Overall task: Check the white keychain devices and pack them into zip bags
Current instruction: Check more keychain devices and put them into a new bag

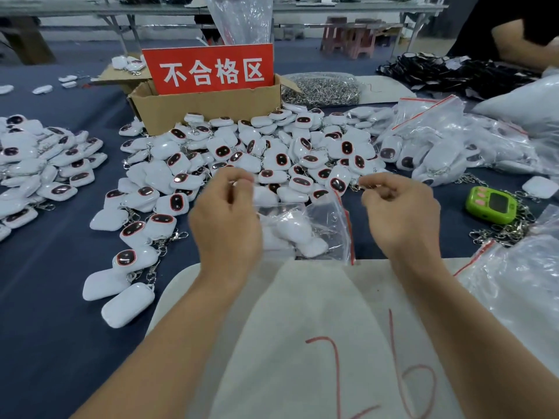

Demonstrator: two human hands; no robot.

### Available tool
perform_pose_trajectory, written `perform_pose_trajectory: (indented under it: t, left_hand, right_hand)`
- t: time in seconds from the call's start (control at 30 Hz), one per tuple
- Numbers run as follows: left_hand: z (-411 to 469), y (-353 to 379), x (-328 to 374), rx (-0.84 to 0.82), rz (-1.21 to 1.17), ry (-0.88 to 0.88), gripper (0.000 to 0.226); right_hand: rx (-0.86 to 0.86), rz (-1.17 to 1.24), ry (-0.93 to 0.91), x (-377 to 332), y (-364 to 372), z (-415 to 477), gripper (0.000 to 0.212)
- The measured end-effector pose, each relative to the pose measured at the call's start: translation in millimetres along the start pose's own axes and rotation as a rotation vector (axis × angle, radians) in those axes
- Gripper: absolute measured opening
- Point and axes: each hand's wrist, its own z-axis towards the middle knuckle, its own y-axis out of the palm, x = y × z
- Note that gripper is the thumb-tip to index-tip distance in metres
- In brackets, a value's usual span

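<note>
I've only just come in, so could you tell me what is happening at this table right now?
A person is packing white keychain devices at a dark-covered table. The left hand pinches a clear zip bag with a white device already inside; the right hand is curled beside its red zip strip, though what it grips is unclear. The loose pile lies behind, before a cardboard box with a red sign, and filled bags sit to the right.

Bare left hand (225,219) and bare right hand (402,213) on bare forearms.
</note>
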Motion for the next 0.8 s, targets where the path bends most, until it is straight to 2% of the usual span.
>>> perform_pose_trajectory:
  t: [0.07,0.13,0.2,0.27,0.37,0.43,0.53,0.67,0.73,0.8]
  left_hand:
    - [14,-4,-9,0.051,-0.005,-0.180,0.026]
    - [19,-6,-13,0.034,-0.023,-0.283,0.032]
    - [19,-6,-14,-0.026,-0.046,-0.283,0.031]
    - [17,-6,-12,-0.112,-0.032,-0.233,0.030]
    - [16,-7,-15,-0.246,0.072,-0.158,0.040]
    - [17,-7,-18,-0.356,0.135,-0.093,0.045]
    - [17,-8,-17,-0.505,0.183,0.049,0.035]
    - [14,-7,-17,-0.554,0.315,0.225,0.031]
    - [15,-9,-17,-0.567,0.337,0.227,0.035]
    - [16,-12,-20,-0.611,0.319,0.130,0.040]
  right_hand:
    - [-0.093,-0.045,-0.057,4,4,6,0.049]
    - [-0.246,-0.102,-0.136,7,11,14,0.067]
    - [-0.400,-0.238,-0.241,10,18,22,0.069]
    - [-0.468,-0.356,-0.309,14,23,26,0.057]
    - [-0.370,-0.310,-0.236,19,20,24,0.035]
    - [-0.326,-0.333,-0.202,19,17,21,0.033]
    - [-0.296,-0.326,-0.141,15,11,17,0.029]
    - [-0.173,-0.347,-0.075,17,-4,13,0.028]
    - [-0.110,-0.289,-0.064,17,-10,12,0.027]
    - [-0.054,-0.228,-0.068,14,-16,10,0.027]
